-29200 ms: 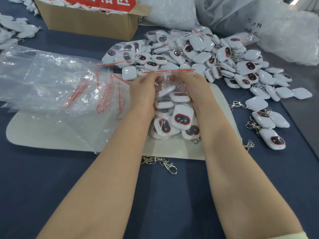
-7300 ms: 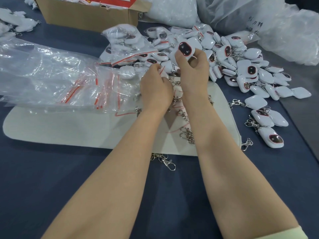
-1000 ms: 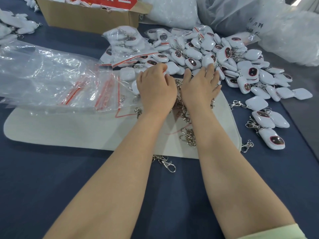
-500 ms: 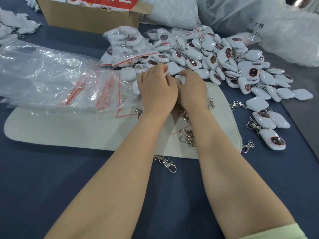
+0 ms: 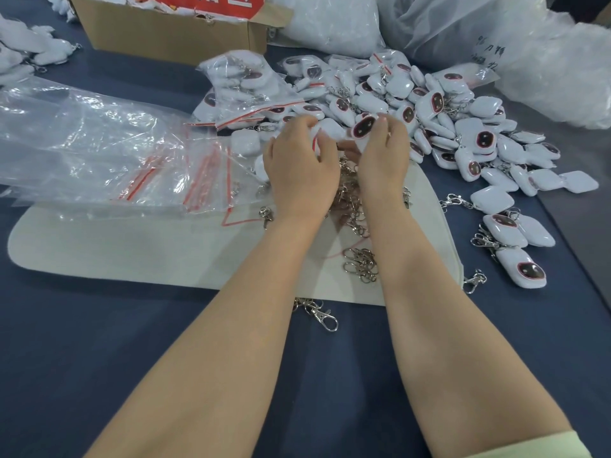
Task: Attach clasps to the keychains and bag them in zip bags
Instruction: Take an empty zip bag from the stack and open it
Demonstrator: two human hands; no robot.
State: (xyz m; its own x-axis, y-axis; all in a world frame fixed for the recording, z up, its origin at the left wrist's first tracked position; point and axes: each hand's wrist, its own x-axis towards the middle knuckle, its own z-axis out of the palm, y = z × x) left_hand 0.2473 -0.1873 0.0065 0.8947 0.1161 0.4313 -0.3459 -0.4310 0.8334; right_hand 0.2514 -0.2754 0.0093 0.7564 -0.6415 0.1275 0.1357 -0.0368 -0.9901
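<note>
Keychains (image 5: pixel 439 127) all over the far right of the counter (image 5: pixel 99 375), one big loose heap of white ones, some showing a dark red-rimmed face. Both hands are up at the near edge of that heap, close together. Left hand (image 5: pixel 297 170) has its fingers curled over a white keychain (image 5: pixel 330 131). The right hand (image 5: pixel 383 157) pinches a dark-faced keychain (image 5: pixel 363 127) between fingertips and thumb, face turned up. Whether the two pieces actually touch, can't tell.

Right under the wrists there's a tangle of metal clasps (image 5: pixel 348 200) on a grey mat (image 5: pixel 132 246). A smaller clump (image 5: pixel 360 264) lies nearer the camera on the same mat. One single clasp (image 5: pixel 322 315) lies just off the mat's near edge on the blue counter.

Empty zip bags (image 5: pixel 109 150) with red strips are fanned out to the left, partly over the mat. One filled bag (image 5: pixel 246 90) sits at the far left of the heap. A few clasped keychains (image 5: pixel 506 231) lie apart on the right. Cardboard box (image 5: pixel 165 31) at the back, big plastic sacks (image 5: pixel 545 61) beside it.
</note>
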